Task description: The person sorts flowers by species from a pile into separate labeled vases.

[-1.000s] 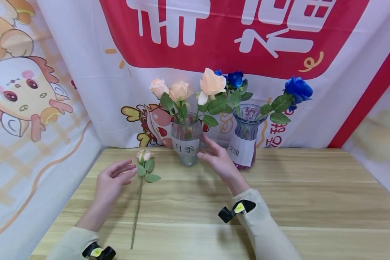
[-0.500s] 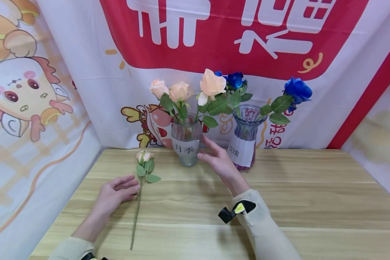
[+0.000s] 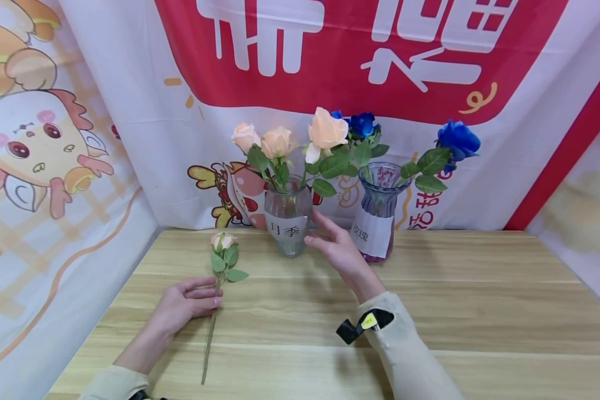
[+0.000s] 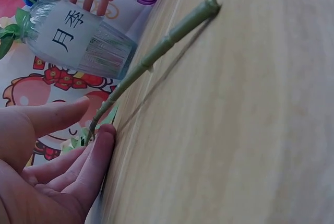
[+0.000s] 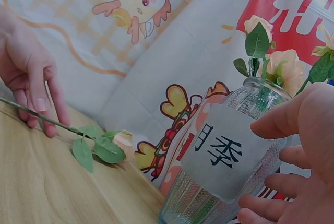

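Note:
A single pale peach rose (image 3: 222,241) lies on the wooden table, its green stem (image 4: 156,51) pointing toward the person. My left hand (image 3: 187,303) is at the stem's upper part, below the leaves. In the left wrist view the stem passes between the thumb and fingers, with a gap at the thumb. My right hand (image 3: 342,250) is at the right side of a clear glass vase (image 3: 287,247), fingers fairly straight and thumb toward the glass; whether it touches is hard to tell. That vase bears a white paper label and holds several peach roses (image 3: 278,143).
A bluish-purple glass vase (image 3: 378,200) with a white label and blue roses (image 3: 457,139) stands just right of the right hand. Behind the table (image 3: 455,311) hangs a printed cloth (image 3: 180,139) with red and white lettering; another cartoon-printed cloth borders the left side.
My left hand has moved down along the rose, from beside its bloom to the stem below the leaves, and reached over the stem. The right hand and both vases stay put.

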### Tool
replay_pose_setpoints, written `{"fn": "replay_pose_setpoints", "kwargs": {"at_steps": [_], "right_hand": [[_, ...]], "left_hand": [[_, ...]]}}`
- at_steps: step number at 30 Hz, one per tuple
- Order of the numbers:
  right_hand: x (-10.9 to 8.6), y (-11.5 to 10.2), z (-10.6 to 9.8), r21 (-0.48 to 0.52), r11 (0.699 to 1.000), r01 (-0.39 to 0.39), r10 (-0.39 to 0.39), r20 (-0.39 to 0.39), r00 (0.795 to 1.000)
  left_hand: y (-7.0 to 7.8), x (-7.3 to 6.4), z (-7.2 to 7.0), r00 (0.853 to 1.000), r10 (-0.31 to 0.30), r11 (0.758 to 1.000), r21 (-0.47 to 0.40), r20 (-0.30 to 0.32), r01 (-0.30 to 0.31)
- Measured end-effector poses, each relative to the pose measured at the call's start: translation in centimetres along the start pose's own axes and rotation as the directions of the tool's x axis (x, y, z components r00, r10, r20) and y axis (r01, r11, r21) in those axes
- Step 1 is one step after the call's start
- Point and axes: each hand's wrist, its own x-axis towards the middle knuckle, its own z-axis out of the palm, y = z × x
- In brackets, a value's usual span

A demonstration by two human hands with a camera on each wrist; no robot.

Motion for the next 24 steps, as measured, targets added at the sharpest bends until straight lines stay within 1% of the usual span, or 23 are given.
{"fn": "replay_pose_setpoints", "kwargs": {"at_steps": [5,7,9,12,14,17,19,21,24], "right_hand": [[0.0,0.0,0.0,0.0,1.0,-0.001,0.001,-0.001,1.0],[0.0,0.0,0.0,0.0,1.0,0.0,0.0,-0.002,1.0],[0.0,0.0,-0.1,0.001,1.0,0.001,-0.001,-0.003,1.0],[0.0,0.0,-0.1,0.004,1.0,0.003,-0.003,-0.008,1.0],[0.0,0.0,-0.1,0.003,1.0,0.006,-0.006,-0.012,1.0],[0.1,0.1,-0.1,0.002,1.0,0.008,-0.008,-0.013,1.0],[0.1,0.1,-0.1,0.001,1.0,0.008,-0.008,-0.01,1.0],[0.2,0.2,-0.1,0.002,1.0,0.005,-0.005,-0.006,1.0],[0.1,0.2,-0.2,0.001,1.0,0.002,-0.002,-0.006,1.0]], "left_hand": [[-0.1,-0.2,0.0,1.0,-0.01,1.0,0.011,0.028,0.01],[0.0,-0.2,0.1,0.999,-0.019,1.0,0.003,0.032,0.018],[0.1,-0.2,0.2,0.999,-0.031,0.999,-0.024,0.041,0.032],[0.5,-0.1,0.4,0.997,-0.051,0.995,-0.088,0.062,0.056],[0.7,0.0,0.6,0.995,-0.053,0.988,-0.141,0.085,0.064],[1.2,0.0,0.9,0.994,-0.05,0.975,-0.209,0.1,0.07],[1.5,0.0,1.1,0.994,-0.045,0.964,-0.255,0.096,0.069],[1.8,0.1,1.5,0.996,-0.048,0.951,-0.302,0.07,0.068],[2.5,0.3,2.4,0.999,-0.04,0.928,-0.37,0.025,0.046]]}}
